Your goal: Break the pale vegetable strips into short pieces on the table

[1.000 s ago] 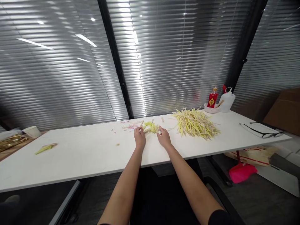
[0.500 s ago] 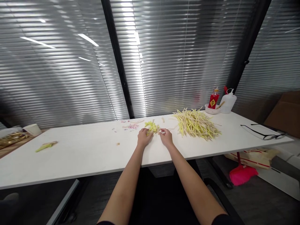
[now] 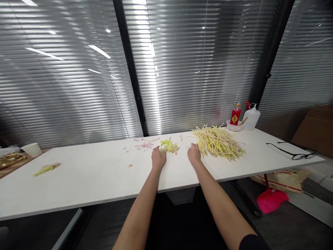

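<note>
A small pile of short, thin yellow and beige strips [image 3: 170,146] lies on the white table in front of me. My left hand [image 3: 158,159] rests at the pile's left edge, fingers bent together against the strips; whether a strip is between them is hidden. To the right spreads a big heap of long, pale yellow and beige strips [image 3: 218,142]. Beside that heap's left edge is my right hand [image 3: 194,154], its fingers curled closed. A thin strip end shows just left of its fingertips, but I cannot tell whether it is held.
Small pink and purple bits [image 3: 145,145] lie behind my left hand. A yellow-green bundle [image 3: 47,168] lies far left, near a white cup [image 3: 32,149]. At the back right stand a red bottle [image 3: 235,116] and a white jug [image 3: 251,118]. Black glasses [image 3: 299,155] lie at the right end.
My right hand has moved right, away from the small pile to the big heap's left edge. My left hand stays by the small pile. The view has shifted slightly.
</note>
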Motion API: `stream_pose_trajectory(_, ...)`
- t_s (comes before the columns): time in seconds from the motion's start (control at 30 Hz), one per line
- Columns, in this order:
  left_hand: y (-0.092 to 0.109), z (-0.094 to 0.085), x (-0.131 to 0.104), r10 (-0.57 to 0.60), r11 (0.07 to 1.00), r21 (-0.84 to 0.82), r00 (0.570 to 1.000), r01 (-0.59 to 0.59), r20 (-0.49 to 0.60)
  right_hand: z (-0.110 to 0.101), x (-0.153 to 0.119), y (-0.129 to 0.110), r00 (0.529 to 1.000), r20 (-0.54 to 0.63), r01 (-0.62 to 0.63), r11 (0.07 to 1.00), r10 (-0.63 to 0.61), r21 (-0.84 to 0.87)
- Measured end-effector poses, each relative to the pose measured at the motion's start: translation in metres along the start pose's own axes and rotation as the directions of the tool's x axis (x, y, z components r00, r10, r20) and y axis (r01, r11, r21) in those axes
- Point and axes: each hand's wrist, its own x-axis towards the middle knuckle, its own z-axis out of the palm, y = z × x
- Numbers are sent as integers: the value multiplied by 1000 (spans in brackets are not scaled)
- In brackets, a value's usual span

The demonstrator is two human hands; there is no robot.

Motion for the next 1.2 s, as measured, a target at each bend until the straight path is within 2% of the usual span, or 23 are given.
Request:
stream_pose_trajectory(0.07,6,-3,-3,8,1000,26,999,-7,-48,-2,4,5,997,67,43,993,-35,-113)
stream_pose_trajectory(0.17,15,-6,-9,28,999,24,992,-26,-120,-1,5,8,994,86,83,984,-70,-156)
stream_pose_trajectory(0.3,22,-4,-16,70,997,-13,991,-72,-114,1,2,8,994,80,92,984,-80,-154)
stream_pose_trajectory(0.4,21,0,-17,101,995,2,994,-101,-37,-3,-2,7,993,42,115,990,-112,-79)
stream_pose_trajectory(0.57,12,4,-11,17,999,34,1000,-17,25,-10,-6,11,981,-99,182,961,-165,209)
stream_pose_trajectory(0.77,9,2,-10,-70,997,38,996,68,52,-11,-1,16,972,-220,31,893,77,450)
stream_pose_trajectory(0.9,14,0,-12,-99,992,86,991,91,88,-12,-1,16,955,-262,19,859,136,512)
stream_pose_trajectory(1.0,13,-1,-11,-109,994,-5,990,110,84,-13,-1,15,947,-288,31,851,142,524)
stream_pose_trajectory(1.07,11,-2,-9,-106,983,-143,993,111,42,-13,-1,15,947,-288,39,840,142,541)
stream_pose_trajectory(1.2,7,-4,-7,-166,879,-458,986,135,-27,-13,-1,16,956,-254,28,816,147,578)
